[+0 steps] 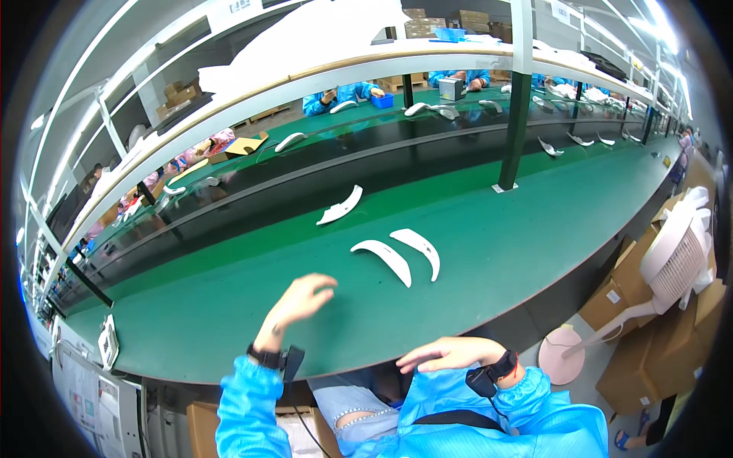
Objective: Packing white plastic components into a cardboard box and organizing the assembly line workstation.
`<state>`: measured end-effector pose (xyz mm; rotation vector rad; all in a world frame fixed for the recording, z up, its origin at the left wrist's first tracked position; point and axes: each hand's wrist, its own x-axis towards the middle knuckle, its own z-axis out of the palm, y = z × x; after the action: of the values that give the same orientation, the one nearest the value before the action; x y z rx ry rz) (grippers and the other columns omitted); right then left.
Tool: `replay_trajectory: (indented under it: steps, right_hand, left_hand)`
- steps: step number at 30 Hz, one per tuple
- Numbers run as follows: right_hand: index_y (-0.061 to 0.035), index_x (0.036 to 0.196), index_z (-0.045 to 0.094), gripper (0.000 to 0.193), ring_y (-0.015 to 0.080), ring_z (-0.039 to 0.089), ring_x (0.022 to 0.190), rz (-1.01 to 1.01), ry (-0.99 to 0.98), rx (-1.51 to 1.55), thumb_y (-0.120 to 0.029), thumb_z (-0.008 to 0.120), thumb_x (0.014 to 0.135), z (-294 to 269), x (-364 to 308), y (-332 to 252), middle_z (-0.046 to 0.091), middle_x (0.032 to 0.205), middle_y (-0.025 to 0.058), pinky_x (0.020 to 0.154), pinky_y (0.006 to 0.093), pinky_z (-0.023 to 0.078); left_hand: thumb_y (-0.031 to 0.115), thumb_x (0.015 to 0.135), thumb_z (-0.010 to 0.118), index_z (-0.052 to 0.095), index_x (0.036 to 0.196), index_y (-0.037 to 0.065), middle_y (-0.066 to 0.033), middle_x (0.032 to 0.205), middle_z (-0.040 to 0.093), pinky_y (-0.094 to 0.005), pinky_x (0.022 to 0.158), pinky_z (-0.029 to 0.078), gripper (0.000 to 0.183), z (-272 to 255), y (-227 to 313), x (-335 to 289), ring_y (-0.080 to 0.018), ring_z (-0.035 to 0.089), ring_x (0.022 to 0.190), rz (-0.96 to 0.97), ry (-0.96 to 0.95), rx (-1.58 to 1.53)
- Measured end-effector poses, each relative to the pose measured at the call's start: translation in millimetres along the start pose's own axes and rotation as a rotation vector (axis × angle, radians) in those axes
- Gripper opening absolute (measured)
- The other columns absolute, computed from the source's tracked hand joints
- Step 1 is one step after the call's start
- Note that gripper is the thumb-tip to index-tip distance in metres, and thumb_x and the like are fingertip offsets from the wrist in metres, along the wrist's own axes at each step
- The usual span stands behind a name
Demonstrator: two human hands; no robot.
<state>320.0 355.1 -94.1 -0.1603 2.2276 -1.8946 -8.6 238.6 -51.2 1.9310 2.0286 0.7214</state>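
My left hand (pixel 304 296) is raised over the green worktop (pixel 252 305), its fingers loosely bent and nothing visible in them. To the right of it lie two white curved plastic pieces side by side, a left one (pixel 384 261) and a right one (pixel 419 251). Neither is touched. My right hand (pixel 452 354) hovers at the front edge of the worktop near my lap, palm down with fingers stretched out and bare. Farther back, a third white curved piece (pixel 343 206) rests at the edge of the dark conveyor strip. Both wrists carry black straps with small devices.
A green metal post (pixel 513 130) rises from the worktop at the back. Overhead runs a long shelf (pixel 305 72). At the right stand a pink and white fan (pixel 676 244) and cardboard boxes (pixel 634 359). Across the line, people in blue sleeves handle parts beside a blue bin (pixel 382 100).
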Motion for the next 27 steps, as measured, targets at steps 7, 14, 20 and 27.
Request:
replay_trajectory:
  steps: [7, 14, 20, 27]
  right_hand:
    - [-0.0017, 0.129, 0.048, 0.046, 0.0294, 0.053, 0.116, -0.024, 0.646, -0.441, -0.024, 0.059, 0.090, -56.4, 58.1, -6.7, 0.053, 0.126, 0.0192, 0.099, 0.0380, 0.043]
    - [-0.0005, 0.139, 0.030, 0.074, 0.0407, 0.040, 0.124, 0.171, 1.008, -1.013, -0.011, 0.068, 0.076, -92.5, 119.0, 42.6, 0.043, 0.131, 0.0267, 0.102, 0.0428, 0.038]
    - [0.0002, 0.120, 0.050, 0.044, 0.0380, 0.060, 0.082, 0.020, 1.199, -0.623, -0.003, 0.058, 0.077, -75.9, 127.2, 37.8, 0.062, 0.095, 0.0205, 0.076, 0.0434, 0.050]
    - [0.0027, 0.109, 0.050, 0.025, 0.0246, 0.066, 0.082, 0.027, 1.204, -0.119, 0.004, 0.052, 0.084, -39.6, 125.5, 44.9, 0.058, 0.098, 0.0184, 0.063, 0.0321, 0.057]
  left_hand:
    - [0.004, 0.080, 0.052, 0.053, 0.122, 0.001, -0.0181, 0.133, 0.046, -0.0464, 0.105, 0.034, 0.042, 61.0, -136.1, 144.1, -0.0351, 0.038, 0.129, -0.161, 0.439, 0.656]
    - [0.004, 0.075, 0.053, 0.068, 0.075, 0.002, -0.0138, 0.086, 0.066, -0.0423, 0.098, 0.040, 0.015, 50.5, -183.6, 171.6, -0.0295, 0.060, 0.096, -0.244, 0.460, 0.692]
    - [0.001, 0.083, 0.052, 0.056, 0.086, 0.000, -0.0147, 0.087, 0.056, -0.0394, 0.073, 0.047, 0.004, 18.2, -119.0, 87.8, -0.0317, 0.058, 0.080, -0.100, 0.759, 0.602]
    - [0.002, 0.089, 0.053, 0.062, 0.090, 0.000, -0.0119, 0.086, 0.058, -0.0349, 0.066, 0.048, 0.009, 45.3, -31.9, -61.6, -0.0261, 0.058, 0.075, -0.494, 1.135, 0.010]
